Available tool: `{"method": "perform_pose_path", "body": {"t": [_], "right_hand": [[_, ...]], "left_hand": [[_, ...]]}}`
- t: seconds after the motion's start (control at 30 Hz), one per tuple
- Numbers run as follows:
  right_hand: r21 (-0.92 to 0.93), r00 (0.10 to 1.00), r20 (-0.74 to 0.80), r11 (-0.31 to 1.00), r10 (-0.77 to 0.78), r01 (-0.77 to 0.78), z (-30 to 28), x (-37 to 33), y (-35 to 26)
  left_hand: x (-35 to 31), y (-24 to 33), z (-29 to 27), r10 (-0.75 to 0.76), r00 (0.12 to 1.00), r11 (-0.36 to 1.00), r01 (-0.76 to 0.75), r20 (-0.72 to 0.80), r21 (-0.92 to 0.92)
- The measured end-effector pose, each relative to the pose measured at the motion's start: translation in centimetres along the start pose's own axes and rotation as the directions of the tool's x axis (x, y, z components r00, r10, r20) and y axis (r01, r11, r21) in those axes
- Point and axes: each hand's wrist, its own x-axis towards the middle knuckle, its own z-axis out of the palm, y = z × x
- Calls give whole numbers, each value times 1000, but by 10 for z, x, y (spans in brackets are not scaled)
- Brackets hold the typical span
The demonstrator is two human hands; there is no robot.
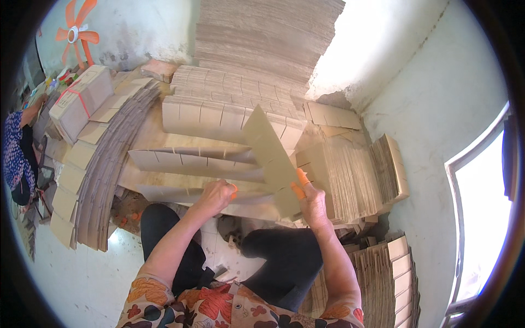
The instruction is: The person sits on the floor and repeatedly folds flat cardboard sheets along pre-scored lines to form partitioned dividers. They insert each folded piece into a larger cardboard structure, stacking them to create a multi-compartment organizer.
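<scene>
My right hand (313, 205), with orange covers on its fingers, grips the lower end of a flat cardboard strip (270, 158). That piece tilts up and away to the left over the work surface. My left hand (216, 198) is closed at the upper edge of the nearest slotted cardboard strip (164, 192), and its fingertips are partly hidden. Beyond it, another pair of slotted strips (202, 164) stands on edge across the wooden board (145, 131). A row of upright slotted cardboard pieces (205, 117) stands farther back.
Tall cardboard stacks (262, 38) rise at the back. Upright sheets (350, 180) are packed to the right, with more bundles (383, 273) below. A curved row of cardboard (104, 169) and a carton (82, 104) stand left. Another person (21, 147) sits at far left, near an orange fan (74, 34).
</scene>
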Motion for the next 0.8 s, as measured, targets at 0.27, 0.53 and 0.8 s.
{"method": "perform_pose_path", "body": {"t": [0.27,0.53,0.8], "right_hand": [[28,950,290,992,113,-127,0,0,2],[167,958,288,984,9,-60,-21,8,-2],[113,903,429,993,-18,-34,-11,11,2]], "left_hand": [[58,-8,-35,184,912,983,-165,-366,83],[61,-44,-10,-18,1000,987,19,-8,158],[53,-41,-10,-58,998,991,53,38,122]]}}
